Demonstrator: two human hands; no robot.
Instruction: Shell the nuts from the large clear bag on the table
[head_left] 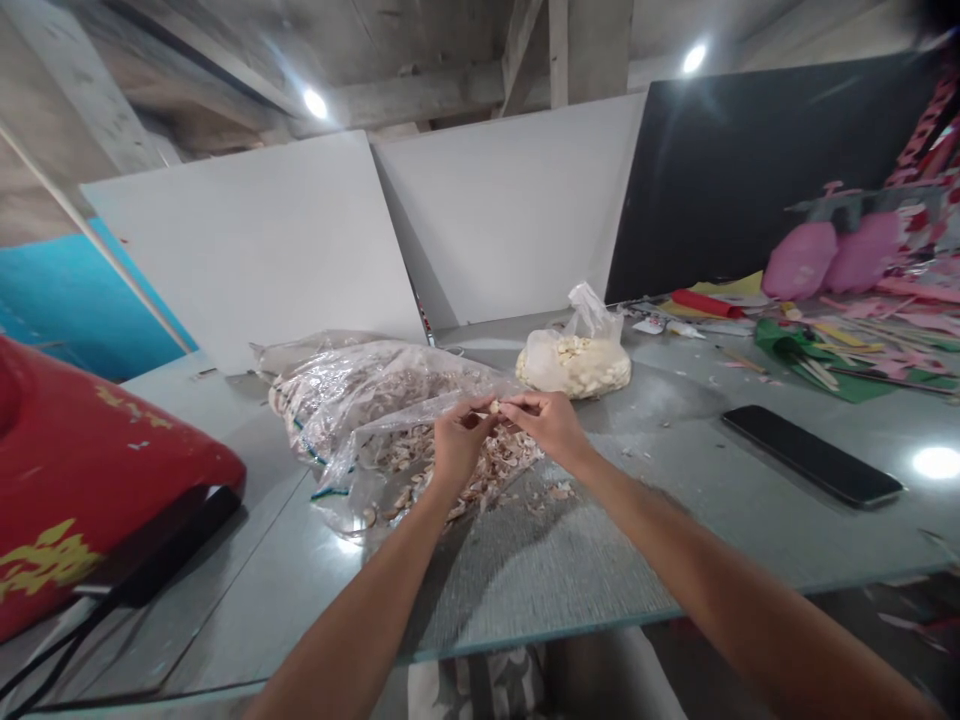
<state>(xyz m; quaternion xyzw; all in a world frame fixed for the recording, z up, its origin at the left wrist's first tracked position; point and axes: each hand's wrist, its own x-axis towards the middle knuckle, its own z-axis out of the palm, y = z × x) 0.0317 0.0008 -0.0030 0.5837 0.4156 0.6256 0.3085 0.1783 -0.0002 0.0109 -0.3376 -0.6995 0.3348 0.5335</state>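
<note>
My left hand (459, 438) and my right hand (551, 425) meet over a spill of peelings, fingertips pinched together. Between them is a small pale piece (494, 407), nut- or clove-like, too small to name surely. Beneath and left of the hands, a large clear plastic bag (360, 375) lies on its side, its mouth open towards me. Thin pinkish-brown shells or peelings (491, 465) fill it and spread onto the table. Just behind my right hand stands a clear bag of cream-coloured pieces (577, 365), its top gathered upward.
On the grey table (570, 590), a black phone (810, 452) lies at right. A red container (97, 480) with a black cabled device (169, 545) is at left. Craft scraps (840, 350) and pink bottles (802, 260) crowd the far right. White boards (517, 210) lean behind.
</note>
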